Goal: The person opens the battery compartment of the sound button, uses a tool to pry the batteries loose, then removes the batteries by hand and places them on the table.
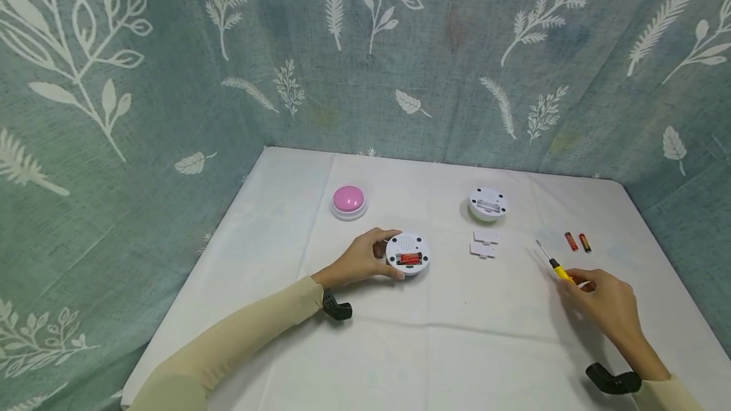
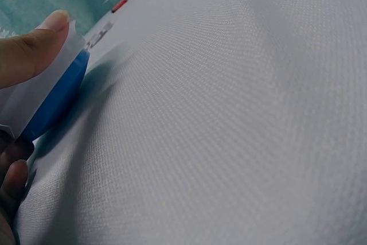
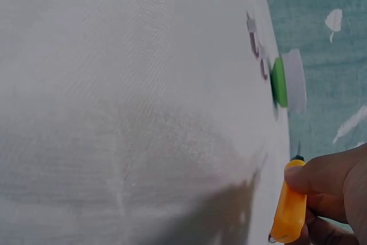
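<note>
My left hand grips a round white button device by its left side, underside up. Red batteries lie in its uncovered compartment. In the left wrist view the device's blue dome faces down toward the cloth, with the thumb along the white base. At the right, my right hand pinches a screwdriver by its yellow handle. Its thin metal shaft points away, up and to the left, above the table.
A pink-domed button stands at the back left. An upturned green-domed one has a bare battery compartment. Two white battery covers lie in front of it. Two loose batteries are on the white-clothed table, right of the covers.
</note>
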{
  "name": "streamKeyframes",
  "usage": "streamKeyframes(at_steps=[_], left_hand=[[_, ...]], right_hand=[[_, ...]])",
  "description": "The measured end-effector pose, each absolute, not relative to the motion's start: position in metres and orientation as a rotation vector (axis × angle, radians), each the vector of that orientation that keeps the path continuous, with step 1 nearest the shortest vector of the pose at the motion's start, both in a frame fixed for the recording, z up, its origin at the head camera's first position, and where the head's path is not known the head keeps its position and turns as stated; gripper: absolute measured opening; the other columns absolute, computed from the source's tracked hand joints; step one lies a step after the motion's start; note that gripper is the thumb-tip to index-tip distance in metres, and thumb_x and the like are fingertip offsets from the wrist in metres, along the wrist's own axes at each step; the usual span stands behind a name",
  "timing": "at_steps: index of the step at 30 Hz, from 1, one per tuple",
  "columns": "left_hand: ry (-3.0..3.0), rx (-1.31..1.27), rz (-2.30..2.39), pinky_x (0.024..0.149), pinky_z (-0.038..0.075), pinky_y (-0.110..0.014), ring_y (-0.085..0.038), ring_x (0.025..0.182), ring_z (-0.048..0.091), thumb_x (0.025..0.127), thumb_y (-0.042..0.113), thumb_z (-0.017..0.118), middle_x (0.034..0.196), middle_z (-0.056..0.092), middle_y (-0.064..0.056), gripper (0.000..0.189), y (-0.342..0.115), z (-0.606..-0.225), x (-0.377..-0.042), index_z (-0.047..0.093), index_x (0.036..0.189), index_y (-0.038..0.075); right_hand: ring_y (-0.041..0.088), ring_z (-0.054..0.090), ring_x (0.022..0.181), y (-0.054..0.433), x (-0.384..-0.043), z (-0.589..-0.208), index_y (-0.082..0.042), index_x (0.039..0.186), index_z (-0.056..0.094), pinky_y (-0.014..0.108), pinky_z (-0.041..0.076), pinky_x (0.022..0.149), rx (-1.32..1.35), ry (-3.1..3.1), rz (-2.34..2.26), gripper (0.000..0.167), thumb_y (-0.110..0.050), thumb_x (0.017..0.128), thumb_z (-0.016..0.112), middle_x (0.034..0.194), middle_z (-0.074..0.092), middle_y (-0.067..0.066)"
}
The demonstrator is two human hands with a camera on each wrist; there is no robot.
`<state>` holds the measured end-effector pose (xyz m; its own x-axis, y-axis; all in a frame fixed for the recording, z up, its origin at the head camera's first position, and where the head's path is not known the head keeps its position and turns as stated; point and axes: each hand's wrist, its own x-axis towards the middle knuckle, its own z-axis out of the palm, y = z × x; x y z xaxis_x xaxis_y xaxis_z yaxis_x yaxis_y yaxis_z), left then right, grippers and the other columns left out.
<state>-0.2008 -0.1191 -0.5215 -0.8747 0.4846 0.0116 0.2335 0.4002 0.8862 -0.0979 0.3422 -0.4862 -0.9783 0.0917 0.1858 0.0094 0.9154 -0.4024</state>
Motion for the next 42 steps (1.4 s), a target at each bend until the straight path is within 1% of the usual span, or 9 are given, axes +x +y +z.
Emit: streamKeyframes(at_steps=[3,7,10,13,19,25,34,37,42], left_hand=[[2.414,0.642,1.470,0.081,0.046,-0.031,-0.018,0.096,0.052,0.067,0.037,0.099,0.111,0.058,0.002,0.094,-0.119,-0.522,-0.201,0.056,0.149,0.020],[2.407,0.658,1.488,0.081,0.046,-0.030,-0.018,0.095,0.053,0.067,0.038,0.098,0.111,0.059,0.002,0.093,-0.120,-0.523,-0.201,0.056,0.148,0.021],[2.398,0.663,1.498,0.081,0.046,-0.030,-0.017,0.095,0.053,0.067,0.038,0.098,0.112,0.060,0.003,0.093,-0.120,-0.523,-0.201,0.056,0.148,0.021],[2.400,0.672,1.498,0.082,0.047,-0.030,-0.018,0.095,0.054,0.067,0.039,0.098,0.112,0.060,0.003,0.094,-0.120,-0.524,-0.201,0.056,0.149,0.020],[2.425,0.689,1.487,0.082,0.047,-0.030,-0.018,0.094,0.054,0.066,0.041,0.098,0.112,0.060,0.004,0.095,-0.121,-0.525,-0.201,0.056,0.149,0.020],[2.424,0.678,1.479,0.083,0.047,-0.031,-0.017,0.095,0.054,0.066,0.041,0.098,0.111,0.060,0.003,0.096,-0.121,-0.524,-0.200,0.055,0.149,0.021],[2.402,0.668,1.507,0.082,0.046,-0.030,-0.018,0.095,0.053,0.066,0.038,0.099,0.111,0.059,0.002,0.097,-0.121,-0.523,-0.198,0.054,0.150,0.016],[2.409,0.675,1.495,0.082,0.047,-0.029,-0.018,0.095,0.054,0.067,0.038,0.098,0.111,0.059,0.002,0.097,-0.121,-0.524,-0.199,0.054,0.150,0.017],[2.411,0.667,1.484,0.084,0.047,-0.030,-0.017,0.096,0.054,0.067,0.040,0.098,0.112,0.059,0.003,0.096,-0.122,-0.525,-0.199,0.054,0.150,0.020]], right_hand=[[0.029,0.064,0.069,0.343,-0.095,-0.487,0.009,0.109,0.074,0.031,0.040,0.053,-0.148,-2.882,0.615,0.033,-0.014,0.086,0.079,0.087,0.071,0.021],[0.024,0.061,0.067,0.342,-0.091,-0.489,0.010,0.112,0.073,0.031,0.040,0.051,-0.239,-2.903,0.645,0.036,-0.017,0.088,0.078,0.089,0.071,0.021],[0.024,0.059,0.069,0.338,-0.090,-0.489,0.011,0.114,0.071,0.032,0.040,0.051,-0.314,-2.921,0.672,0.040,-0.018,0.089,0.079,0.090,0.070,0.022],[0.025,0.058,0.069,0.334,-0.090,-0.490,0.012,0.113,0.071,0.032,0.041,0.051,-0.389,-2.922,0.695,0.041,-0.017,0.087,0.080,0.087,0.069,0.021],[0.024,0.055,0.068,0.327,-0.089,-0.492,0.012,0.112,0.070,0.030,0.040,0.052,-0.450,-2.910,0.702,0.040,-0.016,0.086,0.082,0.080,0.067,0.014],[0.025,0.058,0.066,0.325,-0.088,-0.496,0.014,0.113,0.068,0.030,0.042,0.051,-0.435,-2.927,0.689,0.043,-0.016,0.086,0.082,0.078,0.067,0.015],[0.024,0.061,0.063,0.325,-0.087,-0.495,0.014,0.111,0.069,0.031,0.043,0.052,-0.369,-2.929,0.619,0.049,-0.030,0.091,0.079,0.077,0.069,0.018],[0.025,0.057,0.062,0.325,-0.088,-0.490,0.014,0.109,0.069,0.033,0.042,0.052,-0.346,-2.920,0.585,0.050,-0.033,0.094,0.076,0.074,0.067,0.016],[0.023,0.053,0.064,0.321,-0.095,-0.477,0.010,0.104,0.073,0.032,0.038,0.053,-0.164,-2.848,0.589,0.040,-0.029,0.095,0.076,0.074,0.062,0.009]])
